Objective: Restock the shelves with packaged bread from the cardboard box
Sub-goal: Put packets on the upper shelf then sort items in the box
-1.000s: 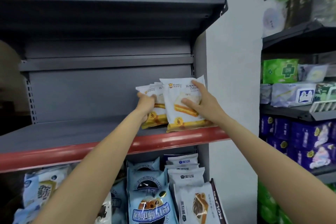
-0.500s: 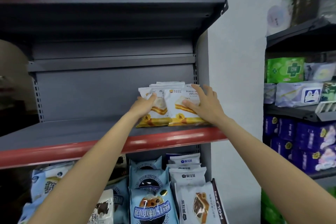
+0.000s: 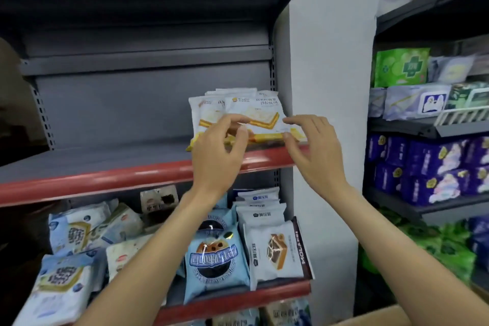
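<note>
Several white-and-yellow bread packs (image 3: 255, 110) stand leaning together at the right end of the grey shelf with the red front edge (image 3: 105, 180). My left hand (image 3: 218, 153) hovers in front of their lower left, fingers loosely curled, holding nothing. Just off the packs' lower right corner is my right hand (image 3: 313, 149), fingers relaxed and spread, also holding nothing. Whether any fingertip touches the wrappers I cannot tell. A corner of the cardboard box (image 3: 375, 317) shows at the bottom right.
The left part of the grey shelf is bare. The shelf below holds blue and white snack packs (image 3: 215, 259). A white pillar (image 3: 328, 87) stands right of the unit. Beyond it, another shelf unit (image 3: 423, 130) carries green, white and purple packages.
Both hands have let go of the bread packs and drawn back toward me. The packs now stand on the shelf by themselves. The camera has tilted downward.
</note>
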The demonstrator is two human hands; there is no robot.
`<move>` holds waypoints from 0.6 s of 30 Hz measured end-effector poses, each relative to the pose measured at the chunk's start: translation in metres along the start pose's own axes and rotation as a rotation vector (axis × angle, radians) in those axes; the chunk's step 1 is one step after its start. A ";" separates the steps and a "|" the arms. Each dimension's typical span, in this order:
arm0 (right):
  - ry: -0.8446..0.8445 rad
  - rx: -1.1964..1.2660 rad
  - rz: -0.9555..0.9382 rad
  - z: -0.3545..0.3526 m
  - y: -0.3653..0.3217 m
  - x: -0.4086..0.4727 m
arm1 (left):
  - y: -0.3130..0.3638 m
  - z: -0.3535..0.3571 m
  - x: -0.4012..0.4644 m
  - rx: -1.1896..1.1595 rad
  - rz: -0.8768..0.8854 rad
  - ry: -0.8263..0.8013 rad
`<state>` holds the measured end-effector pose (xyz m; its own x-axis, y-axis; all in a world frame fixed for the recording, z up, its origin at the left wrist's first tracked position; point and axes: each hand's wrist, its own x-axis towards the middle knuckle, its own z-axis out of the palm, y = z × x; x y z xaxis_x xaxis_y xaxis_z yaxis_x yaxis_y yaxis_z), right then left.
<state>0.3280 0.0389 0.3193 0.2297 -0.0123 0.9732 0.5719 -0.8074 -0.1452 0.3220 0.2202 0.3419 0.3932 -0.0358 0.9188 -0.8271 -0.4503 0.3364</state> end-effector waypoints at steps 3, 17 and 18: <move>0.059 0.029 0.019 -0.039 -0.004 -0.053 | 0.021 0.015 -0.055 -0.096 0.102 0.014; -1.332 -0.257 0.561 -0.265 0.083 -0.366 | 0.096 0.133 -0.345 -0.091 -0.359 -1.212; -1.359 -0.295 0.545 -0.275 0.087 -0.379 | 0.102 0.140 -0.357 -0.072 -0.390 -1.243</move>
<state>0.0743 -0.1885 -0.0127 0.9909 0.0671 -0.1169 0.0394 -0.9736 -0.2249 0.1534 0.0616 0.0197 0.6846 -0.7281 -0.0329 -0.5792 -0.5708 0.5820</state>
